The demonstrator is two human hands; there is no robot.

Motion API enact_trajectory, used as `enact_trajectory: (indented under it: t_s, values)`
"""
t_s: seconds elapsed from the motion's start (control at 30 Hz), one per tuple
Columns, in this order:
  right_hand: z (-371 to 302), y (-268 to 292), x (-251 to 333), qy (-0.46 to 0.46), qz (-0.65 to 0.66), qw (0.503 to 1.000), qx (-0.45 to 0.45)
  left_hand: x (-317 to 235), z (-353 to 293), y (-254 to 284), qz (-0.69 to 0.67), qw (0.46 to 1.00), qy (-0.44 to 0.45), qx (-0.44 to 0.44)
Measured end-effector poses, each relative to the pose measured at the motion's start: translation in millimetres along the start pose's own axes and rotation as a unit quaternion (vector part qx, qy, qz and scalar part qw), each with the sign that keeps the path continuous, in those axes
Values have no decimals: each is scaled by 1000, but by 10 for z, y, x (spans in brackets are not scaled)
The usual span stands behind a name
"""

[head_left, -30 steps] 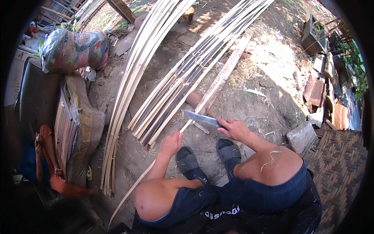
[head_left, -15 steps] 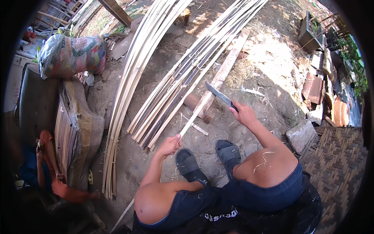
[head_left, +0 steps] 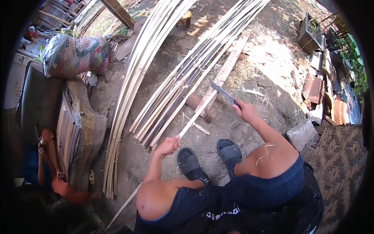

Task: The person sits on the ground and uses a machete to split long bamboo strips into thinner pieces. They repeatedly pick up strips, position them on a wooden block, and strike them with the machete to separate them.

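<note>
My left hand point(head_left: 167, 146) is closed around a thin pale bamboo strip point(head_left: 191, 121). The strip runs up and to the right onto a narrow wooden plank point(head_left: 230, 67), and its other end trails past my left knee. In my right hand point(head_left: 247, 111) is the dark handle of a knife point(head_left: 223, 93). Its blade points up and left, with the tip by the plank's edge near the strip. A short log point(head_left: 193, 100) lies under the plank. Whether the blade touches the strip, I cannot tell.
Long bamboo strips lie in one pale bundle point(head_left: 130, 84) and one mixed dark and pale bundle point(head_left: 177, 89). At left are a stuffed sack point(head_left: 76, 54) and a person in orange point(head_left: 58, 175). A stone point(head_left: 301, 132) and woven mat point(head_left: 335, 167) lie at right.
The knife has shifted slightly to the right, its blade turned a little. My left hand keeps hold of the bamboo strip in about the same place. The whole view has moved slightly.
</note>
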State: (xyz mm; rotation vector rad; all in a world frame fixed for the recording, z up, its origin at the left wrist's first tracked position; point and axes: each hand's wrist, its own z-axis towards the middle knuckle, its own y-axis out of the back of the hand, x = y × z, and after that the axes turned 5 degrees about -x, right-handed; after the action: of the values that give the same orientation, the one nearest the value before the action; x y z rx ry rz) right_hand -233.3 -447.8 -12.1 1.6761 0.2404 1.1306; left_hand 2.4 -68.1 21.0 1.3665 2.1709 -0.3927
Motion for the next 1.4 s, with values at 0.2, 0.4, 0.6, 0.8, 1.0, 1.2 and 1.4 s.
enact_trajectory:
  t_s: [0.2,0.4,0.6,0.8,1.0,1.2,1.4]
  values:
    - [73,95,-29,-10,37,998,-44,72,150,-46,92,992,-52,-67]
    - [-807,-207,768,130,14,986,107,-188,256,-577,388,824,-304,-278]
    - [75,285,-229,-104,-65,991,-51,-189,139,-472,390,856,-249,-230]
    - [-487,22,624,95,-4,990,100,-200,323,-490,219,944,-204,-136]
    - [77,114,97,-60,-50,997,4,5,224,-386,270,918,-232,-174]
    - [-498,29,529,124,-10,990,73,-266,130,-343,66,996,-42,-32]
    - [-66,138,148,5,24,1000,9,-355,123,-180,42,999,2,-4]
